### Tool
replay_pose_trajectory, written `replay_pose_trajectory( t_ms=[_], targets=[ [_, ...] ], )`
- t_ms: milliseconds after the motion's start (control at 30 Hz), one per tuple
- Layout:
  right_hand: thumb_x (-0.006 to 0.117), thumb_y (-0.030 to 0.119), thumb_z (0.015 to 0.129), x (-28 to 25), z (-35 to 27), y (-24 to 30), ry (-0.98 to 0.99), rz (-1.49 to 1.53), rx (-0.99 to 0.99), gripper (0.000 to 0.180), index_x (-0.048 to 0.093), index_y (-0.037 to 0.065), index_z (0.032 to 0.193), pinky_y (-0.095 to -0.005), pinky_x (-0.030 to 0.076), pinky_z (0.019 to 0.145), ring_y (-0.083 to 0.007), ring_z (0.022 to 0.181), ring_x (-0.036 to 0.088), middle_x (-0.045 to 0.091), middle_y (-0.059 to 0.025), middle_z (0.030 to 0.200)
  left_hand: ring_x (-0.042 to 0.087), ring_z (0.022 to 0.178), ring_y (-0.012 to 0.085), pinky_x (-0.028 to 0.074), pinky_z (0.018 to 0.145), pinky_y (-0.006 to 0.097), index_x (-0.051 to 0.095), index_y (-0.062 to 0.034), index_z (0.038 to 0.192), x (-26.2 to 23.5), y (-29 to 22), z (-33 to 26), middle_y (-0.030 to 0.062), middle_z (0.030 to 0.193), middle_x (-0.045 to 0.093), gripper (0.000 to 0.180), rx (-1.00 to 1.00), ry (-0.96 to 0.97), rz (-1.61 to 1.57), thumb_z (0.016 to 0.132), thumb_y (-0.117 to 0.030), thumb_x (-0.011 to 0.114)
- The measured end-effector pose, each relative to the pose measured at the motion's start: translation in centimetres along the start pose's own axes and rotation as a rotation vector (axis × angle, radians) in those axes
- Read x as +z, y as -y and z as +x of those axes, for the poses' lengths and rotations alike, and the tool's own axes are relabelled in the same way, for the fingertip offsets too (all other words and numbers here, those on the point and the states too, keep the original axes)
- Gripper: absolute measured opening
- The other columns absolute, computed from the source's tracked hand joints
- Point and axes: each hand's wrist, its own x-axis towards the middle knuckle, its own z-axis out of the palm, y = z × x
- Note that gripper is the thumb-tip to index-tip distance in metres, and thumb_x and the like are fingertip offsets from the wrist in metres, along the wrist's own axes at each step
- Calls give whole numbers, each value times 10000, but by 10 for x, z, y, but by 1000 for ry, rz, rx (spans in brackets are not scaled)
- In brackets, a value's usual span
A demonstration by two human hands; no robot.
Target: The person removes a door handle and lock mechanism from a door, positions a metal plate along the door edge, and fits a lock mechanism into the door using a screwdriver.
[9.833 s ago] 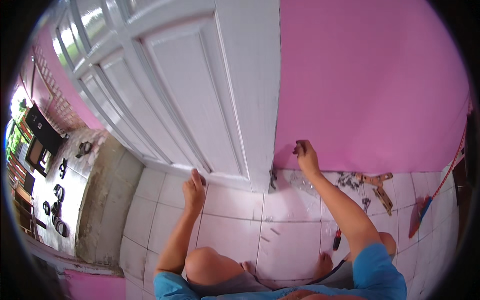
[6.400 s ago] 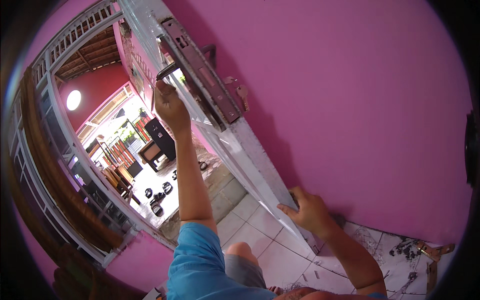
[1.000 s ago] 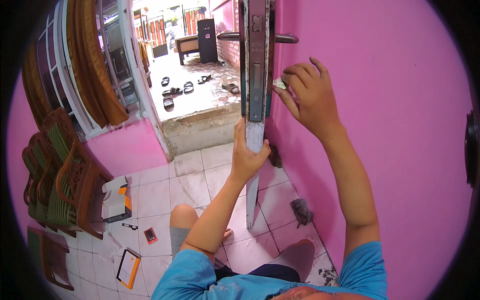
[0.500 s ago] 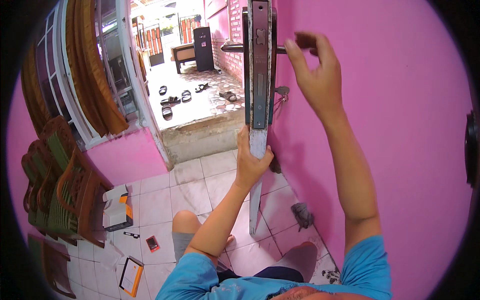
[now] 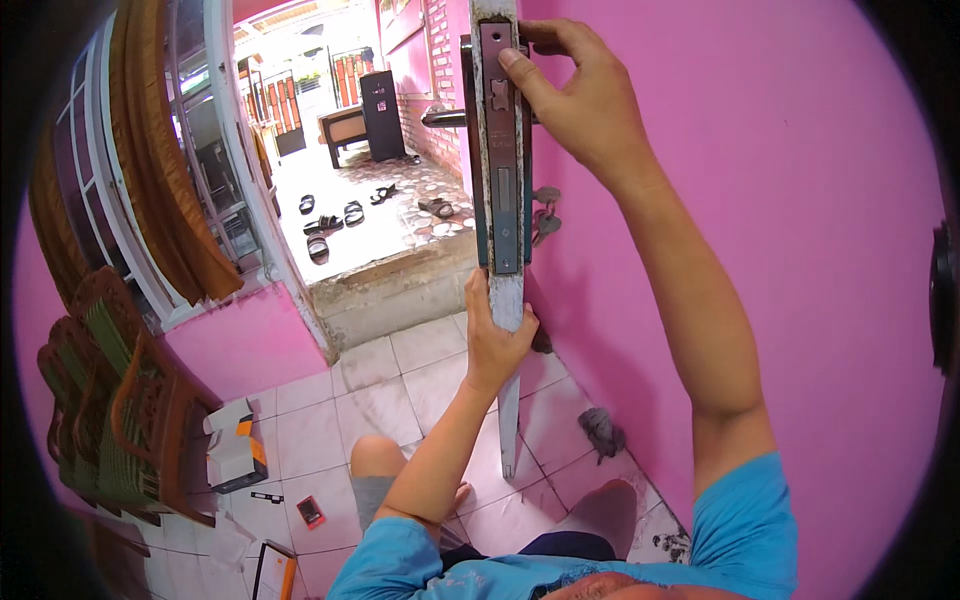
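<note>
Left hand [image 5: 497,335]: clamped on the narrow edge of the white door [image 5: 508,400], just below the lock plate, fingers wrapped round the edge.
Right hand [image 5: 580,95]: raised at the top of the lock plate [image 5: 502,150], thumb pressed on the plate's upper end, fingers curled behind the door edge; what they grip there is hidden.
Lock plate: long metal strip set upright in the door edge, a dark handle [image 5: 445,117] sticking out to the left.
Keys [image 5: 545,215]: probably a small bunch, hanging between door edge and pink wall [image 5: 800,250].
Room to move: door edge stands close to the wall on the right; open doorway and tiled floor [image 5: 390,390] lie free on the left.
Floor edge: wooden chairs [image 5: 110,400] and a cardboard box [image 5: 235,455] sit well apart, lower left.
</note>
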Motion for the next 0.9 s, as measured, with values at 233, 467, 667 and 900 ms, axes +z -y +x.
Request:
replay_pose_trajectory(
  t_ms=[233, 467, 667, 900],
  targets=[
    [728, 374, 852, -10, -52, -14, 116, -60, -78, 743, 453, 32, 1453, -484, 315, 1135, -365, 1322, 467, 521, -216, 1366, 480, 1243, 378, 371, 1081, 437, 367, 73, 1408, 0, 0, -1, 234, 1318, 465, 726, -3, -22, 13, 786, -80, 708],
    [733, 410, 851, 0, -66, -6, 33, -81, 77, 816, 398, -11, 1465, -520, 261, 1156, -387, 1341, 418, 468, -225, 1415, 490, 1234, 387, 376, 1076, 446, 358, 84, 1411, 4, 0, -4, 240, 1320, 467, 743, -20, -7, 54, 779, -87, 708],
    [712, 362, 885, -1, -78, 11, -24, -178, 9, 651, 483, 39, 1402, -588, 231, 1146, -358, 1306, 453, 513, -189, 1334, 499, 1204, 374, 388, 1058, 435, 366, 72, 1402, 3, 7, -4, 229, 1309, 467, 730, -14, -12, 49, 779, -95, 707],
    [706, 285, 878, -13, -53, 7, -114, -377, -334, 411, 634, 209, 1276, -595, 251, 1132, -324, 1223, 509, 555, -107, 1268, 464, 1239, 392, 375, 1073, 437, 345, 75, 1411, 6, -8, 0, 254, 1329, 436, 746, -62, 31, -12, 783, -109, 703]
  ],
)
